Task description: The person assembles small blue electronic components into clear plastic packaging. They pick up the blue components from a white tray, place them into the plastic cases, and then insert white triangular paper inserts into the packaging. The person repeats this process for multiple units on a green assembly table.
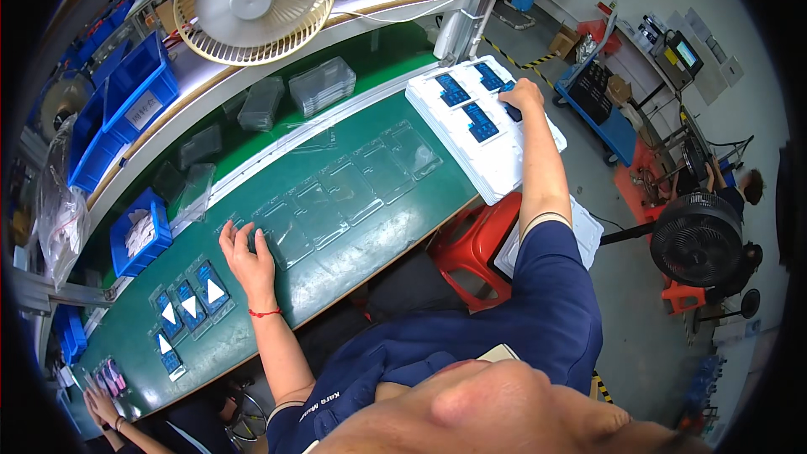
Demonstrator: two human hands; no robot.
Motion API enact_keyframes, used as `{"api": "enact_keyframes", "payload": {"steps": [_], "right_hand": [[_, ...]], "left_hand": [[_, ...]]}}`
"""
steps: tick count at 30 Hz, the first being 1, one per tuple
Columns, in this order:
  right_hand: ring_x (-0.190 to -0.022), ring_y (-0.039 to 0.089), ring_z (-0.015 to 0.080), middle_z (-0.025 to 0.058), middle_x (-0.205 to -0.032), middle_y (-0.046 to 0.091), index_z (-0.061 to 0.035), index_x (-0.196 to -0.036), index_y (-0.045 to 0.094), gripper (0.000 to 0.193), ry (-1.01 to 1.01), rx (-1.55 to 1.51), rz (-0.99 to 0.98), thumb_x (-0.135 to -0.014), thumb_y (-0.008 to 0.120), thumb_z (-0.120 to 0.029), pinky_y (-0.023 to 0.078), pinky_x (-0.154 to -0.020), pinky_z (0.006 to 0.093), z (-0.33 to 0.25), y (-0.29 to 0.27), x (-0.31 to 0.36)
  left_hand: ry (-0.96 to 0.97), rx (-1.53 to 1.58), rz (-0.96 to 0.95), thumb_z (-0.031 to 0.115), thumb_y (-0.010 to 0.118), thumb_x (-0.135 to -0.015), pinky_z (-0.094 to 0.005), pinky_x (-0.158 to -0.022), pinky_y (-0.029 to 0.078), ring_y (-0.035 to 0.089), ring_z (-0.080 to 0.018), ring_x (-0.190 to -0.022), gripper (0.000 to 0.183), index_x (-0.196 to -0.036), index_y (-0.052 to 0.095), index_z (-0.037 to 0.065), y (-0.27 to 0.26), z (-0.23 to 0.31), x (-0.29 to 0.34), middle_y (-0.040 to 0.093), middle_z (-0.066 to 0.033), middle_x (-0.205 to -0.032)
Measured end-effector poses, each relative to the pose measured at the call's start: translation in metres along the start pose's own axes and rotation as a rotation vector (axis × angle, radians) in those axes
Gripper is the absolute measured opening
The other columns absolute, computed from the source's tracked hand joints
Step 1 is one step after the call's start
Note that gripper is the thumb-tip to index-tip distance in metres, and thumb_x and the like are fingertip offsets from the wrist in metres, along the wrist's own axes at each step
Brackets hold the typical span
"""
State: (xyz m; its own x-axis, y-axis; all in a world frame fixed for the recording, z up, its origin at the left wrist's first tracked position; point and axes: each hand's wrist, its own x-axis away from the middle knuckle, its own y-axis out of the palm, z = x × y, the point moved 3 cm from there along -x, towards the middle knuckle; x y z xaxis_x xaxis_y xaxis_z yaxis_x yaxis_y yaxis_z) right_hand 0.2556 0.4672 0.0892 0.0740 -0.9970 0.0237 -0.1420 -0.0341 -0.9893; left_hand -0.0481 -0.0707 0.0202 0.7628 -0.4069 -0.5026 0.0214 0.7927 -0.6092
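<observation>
Left fingers (243,242) spread | right fingers (514,96): cannot tell grip | dark piece (512,113) partly hidden

Can read small white lettering (325,406), two words long, on the navy shirt (412,338); can see dark characters on a white label (144,111) fixed to a blue bin (161,76) (too small and blurred to make out). Can also pick out white triangles (191,308) on four blue pieces (184,291) on the worktop (126,332), and yellow-and-black warning stripes (542,60) along the floor (630,303).
</observation>
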Motion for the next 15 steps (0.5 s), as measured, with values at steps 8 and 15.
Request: {"api": "enact_keyframes", "payload": {"steps": [8, 15], "right_hand": [[-0.104, 0.061, 0.0327, 0.0174, -0.109, 0.065, -0.0043, -0.114, 0.058, 0.059, -0.145, -0.026, 0.182, -0.066, 0.073, -0.034, 0.049, -0.089, 0.0408, -0.007, 0.0, 0.018], [-0.095, 0.064, 0.0349, 0.0228, -0.098, 0.066, 0.0021, -0.104, 0.063, 0.056, -0.329, 0.063, -0.061, -0.062, 0.072, -0.035, 0.051, -0.084, 0.0401, -0.057, 0.021, 0.086]], "left_hand": [[0.007, -0.004, -0.013, 0.009, 0.064, -0.083, -0.0421, -0.091, 0.045, 0.055, -0.0363, -0.108, 0.019, -0.099, 0.065, 0.001, 0.0, 0.003, 0.001, 0.049, -0.0203, -0.125], [0.006, 0.015, -0.032, 0.01, 0.064, -0.083, -0.0417, -0.091, 0.045, 0.054, -0.036, -0.109, 0.019, -0.099, 0.066, 0.001, -0.001, 0.005, 0.001, 0.049, -0.0196, -0.125]]}}
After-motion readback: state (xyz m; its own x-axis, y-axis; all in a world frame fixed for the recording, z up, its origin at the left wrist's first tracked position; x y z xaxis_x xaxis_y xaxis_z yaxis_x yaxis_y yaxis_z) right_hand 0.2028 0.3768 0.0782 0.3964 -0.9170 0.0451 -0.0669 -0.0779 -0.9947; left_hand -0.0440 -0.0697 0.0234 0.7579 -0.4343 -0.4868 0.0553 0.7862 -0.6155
